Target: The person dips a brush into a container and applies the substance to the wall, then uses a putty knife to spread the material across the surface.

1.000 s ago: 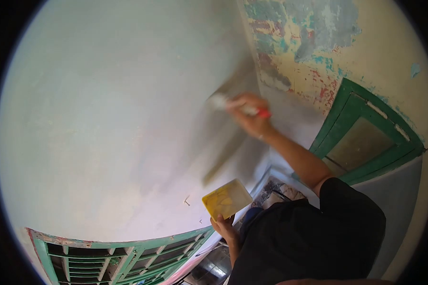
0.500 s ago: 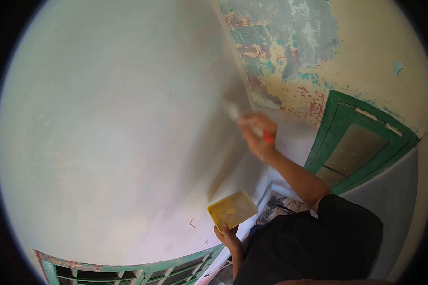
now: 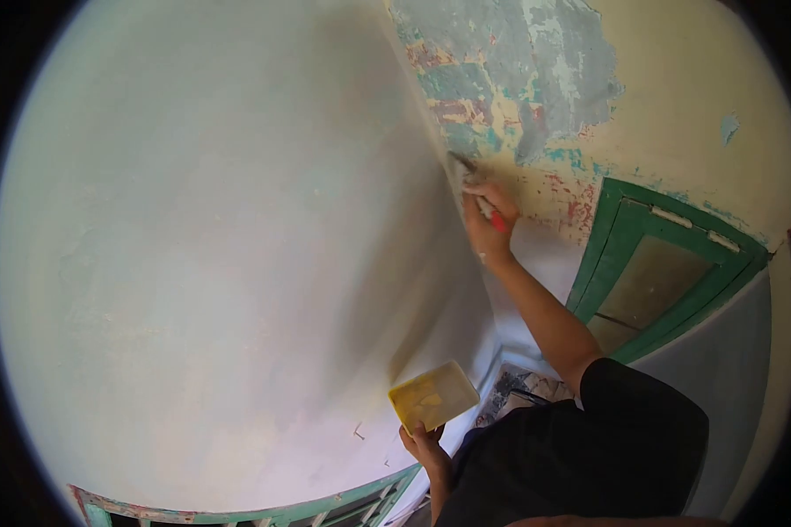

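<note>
A pale wall (image 3: 193,228) meets a yellowish wall (image 3: 677,97) with peeling grey, turquoise and red patches beside a green frame (image 3: 646,195). The right hand (image 3: 489,230) has its grip closed around a brush (image 3: 464,174) with a red handle end, its tip at the corner. Lower down, the left hand (image 3: 427,446) grips a yellow container (image 3: 443,393) by its near edge, tilted beside the pale wall.
</note>
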A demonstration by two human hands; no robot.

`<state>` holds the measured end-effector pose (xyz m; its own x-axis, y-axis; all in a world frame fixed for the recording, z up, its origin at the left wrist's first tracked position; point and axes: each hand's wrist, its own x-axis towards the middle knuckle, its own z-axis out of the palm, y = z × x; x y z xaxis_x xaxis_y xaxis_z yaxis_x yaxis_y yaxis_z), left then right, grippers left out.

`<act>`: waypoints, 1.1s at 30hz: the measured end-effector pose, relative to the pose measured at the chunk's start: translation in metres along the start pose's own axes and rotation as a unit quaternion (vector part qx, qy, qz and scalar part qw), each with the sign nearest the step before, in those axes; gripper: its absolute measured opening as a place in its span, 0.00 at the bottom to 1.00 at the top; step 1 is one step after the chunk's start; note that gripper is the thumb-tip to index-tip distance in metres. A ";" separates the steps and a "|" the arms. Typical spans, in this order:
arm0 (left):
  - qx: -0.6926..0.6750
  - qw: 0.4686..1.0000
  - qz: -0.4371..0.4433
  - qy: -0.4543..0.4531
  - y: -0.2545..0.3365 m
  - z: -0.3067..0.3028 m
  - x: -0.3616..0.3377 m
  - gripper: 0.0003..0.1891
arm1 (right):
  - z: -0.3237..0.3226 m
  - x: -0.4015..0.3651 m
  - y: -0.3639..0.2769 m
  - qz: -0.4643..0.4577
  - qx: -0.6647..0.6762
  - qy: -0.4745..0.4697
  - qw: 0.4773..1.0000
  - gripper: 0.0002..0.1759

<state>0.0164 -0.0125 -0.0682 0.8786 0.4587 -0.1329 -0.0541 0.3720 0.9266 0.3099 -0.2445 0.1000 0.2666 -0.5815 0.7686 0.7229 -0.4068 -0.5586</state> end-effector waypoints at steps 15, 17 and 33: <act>0.001 0.998 -0.049 -0.030 -0.020 0.012 0.016 0.23 | 0.001 -0.005 -0.036 -0.069 0.035 -0.086 0.993 0.12; 0.003 0.998 -0.048 -0.033 -0.021 0.010 0.017 0.24 | 0.013 0.005 -0.034 -0.069 0.019 -0.057 0.996 0.12; 0.009 0.996 -0.062 -0.070 -0.022 0.018 0.026 0.22 | 0.018 -0.023 -0.061 -0.040 0.050 -0.098 0.993 0.11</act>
<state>0.0490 -0.0236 -0.0857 0.9353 0.2930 -0.1984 0.0670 0.4038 0.9124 0.2709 -0.1934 0.1221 0.3172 -0.3973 0.8611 0.8039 -0.3690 -0.4664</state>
